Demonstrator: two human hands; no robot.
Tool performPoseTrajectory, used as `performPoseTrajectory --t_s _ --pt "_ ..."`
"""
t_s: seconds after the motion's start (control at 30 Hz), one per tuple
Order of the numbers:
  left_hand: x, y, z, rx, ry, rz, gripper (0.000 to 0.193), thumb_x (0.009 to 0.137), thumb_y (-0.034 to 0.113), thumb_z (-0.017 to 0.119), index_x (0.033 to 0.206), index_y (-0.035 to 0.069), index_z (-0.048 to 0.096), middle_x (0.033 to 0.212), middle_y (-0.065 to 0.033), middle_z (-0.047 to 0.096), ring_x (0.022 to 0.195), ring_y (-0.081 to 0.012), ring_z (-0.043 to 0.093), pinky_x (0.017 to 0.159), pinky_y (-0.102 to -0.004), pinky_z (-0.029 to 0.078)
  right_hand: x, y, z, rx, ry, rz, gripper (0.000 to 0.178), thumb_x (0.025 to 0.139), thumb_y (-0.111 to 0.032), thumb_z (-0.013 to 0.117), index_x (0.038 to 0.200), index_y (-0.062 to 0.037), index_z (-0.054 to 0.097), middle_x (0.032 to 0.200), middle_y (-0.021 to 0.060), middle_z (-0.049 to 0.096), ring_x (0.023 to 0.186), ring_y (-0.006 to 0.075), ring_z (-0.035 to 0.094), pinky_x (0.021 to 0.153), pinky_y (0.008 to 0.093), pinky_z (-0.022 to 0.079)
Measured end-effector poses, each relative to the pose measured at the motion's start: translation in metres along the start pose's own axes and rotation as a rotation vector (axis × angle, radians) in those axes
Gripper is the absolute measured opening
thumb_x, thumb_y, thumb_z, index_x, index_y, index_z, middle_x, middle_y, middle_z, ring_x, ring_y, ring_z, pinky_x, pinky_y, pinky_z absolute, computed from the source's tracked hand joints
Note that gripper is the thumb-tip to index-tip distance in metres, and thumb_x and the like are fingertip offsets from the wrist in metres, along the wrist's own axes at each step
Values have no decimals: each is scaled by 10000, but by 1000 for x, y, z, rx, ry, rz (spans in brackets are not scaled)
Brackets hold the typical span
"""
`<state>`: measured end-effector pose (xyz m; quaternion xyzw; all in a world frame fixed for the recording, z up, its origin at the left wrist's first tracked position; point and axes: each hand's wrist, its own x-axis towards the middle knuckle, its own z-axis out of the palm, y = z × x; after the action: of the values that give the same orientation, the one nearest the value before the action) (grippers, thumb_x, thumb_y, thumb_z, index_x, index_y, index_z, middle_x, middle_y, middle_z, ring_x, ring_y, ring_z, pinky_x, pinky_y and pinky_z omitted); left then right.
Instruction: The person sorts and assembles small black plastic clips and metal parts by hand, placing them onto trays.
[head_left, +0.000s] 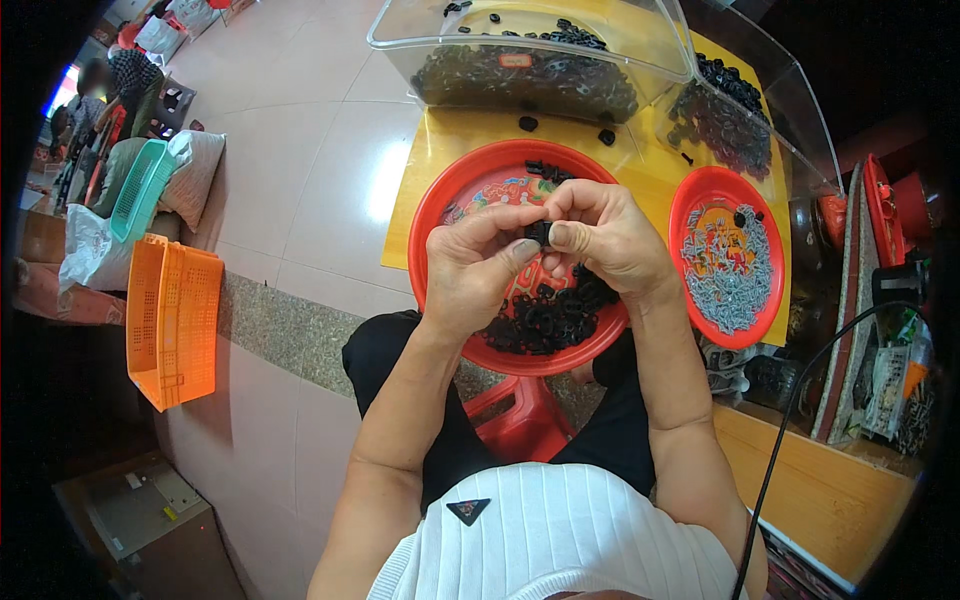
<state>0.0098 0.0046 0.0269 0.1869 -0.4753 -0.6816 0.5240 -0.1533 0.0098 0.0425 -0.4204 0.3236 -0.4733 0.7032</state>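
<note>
Seeing first, at the far left, a person (pixel 138 75) in a dark checked top, then a teal basket (pixel 143 190) beside a pale sack (pixel 197 175). Seeing nearer, on the tiled floor, an orange crate (pixel 185 320) with slotted sides. Moving rightward to a yellow board (pixel 408 190), partly covered by a large round red tray (pixel 425 215).

Pinching a small black part (pixel 538 232) from its left side with the thumb and forefinger of the left hand (pixel 470 268); unable to tell how the other left fingers lie. Holding that part above the tray, over a heap of black parts (pixel 540 322) near the closer rim and a red stool (pixel 522 420) lower down. Noting beyond the tray a clear bin (pixel 420 58), partly filled with more black parts. Gripping the same part from the right with the closed thumb and forefinger of the right hand (pixel 622 240).

Finding farther right a smaller red tray (pixel 683 190) of silver screws (pixel 735 300), then a black cable (pixel 775 460) curving downward.
</note>
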Motion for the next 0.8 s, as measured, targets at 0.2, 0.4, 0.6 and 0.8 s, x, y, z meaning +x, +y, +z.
performPoseTrajectory --t_s 0.2,0.4,0.6,0.8 --pt "-1 -2 3 43 33 45 249 759 -142 513 992 -73 568 853 -115 601 721 -147 597 677 -252 505 2 1 1 -39 -21 -2 152 774 -130 648 805 -24 544 662 25 565 581 103 581 517 212 496" --pt "1 -5 0 187 68 76 269 757 -141 517 1006 -57 573 883 -103 607 763 -140 591 701 -252 500 4 3 0 -83 -12 -20 128 791 -117 625 802 -18 544 666 39 572 576 108 581 516 213 497" --pt "2 -2 -5 -12 75 -38 281 760 -111 543 1031 -44 573 946 -104 604 826 -140 581 751 -244 483 0 -7 4 71 35 31 124 817 -111 589 840 7 557 673 58 584 585 119 588 524 218 504" --pt "-1 -5 -5 137 46 -21 303 758 -90 566 1057 -42 561 890 -72 592 798 -118 563 722 -225 460 -7 -7 11 -247 104 -22 122 807 -104 591 842 4 547 684 62 583 577 110 590 512 204 498"
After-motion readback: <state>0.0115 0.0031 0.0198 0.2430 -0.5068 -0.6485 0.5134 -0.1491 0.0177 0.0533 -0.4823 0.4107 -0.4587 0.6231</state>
